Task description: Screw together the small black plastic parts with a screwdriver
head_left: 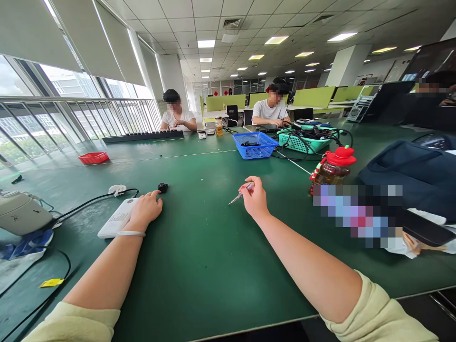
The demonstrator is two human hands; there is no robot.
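Observation:
My right hand (255,198) is closed around a slim screwdriver (235,197), its thin metal tip pointing down and left above the green tabletop (199,266). On the left, my left hand (147,210) lies low with its fingers stretched forward and holds nothing. Its fingertips are right beside a small black part (163,188); whether they touch it I cannot tell. Under and beside that hand is a white power bank (116,221), partly covered by the hand. A black cable (96,199) runs up to the power bank's far end.
Farther off stand a blue basket (254,151) and a green basket (302,142), holding black parts and cables. A red tray (93,158) is at left. A red-lidded bottle (335,166) and a dark bag (409,173) are at right. Two people sit across the table.

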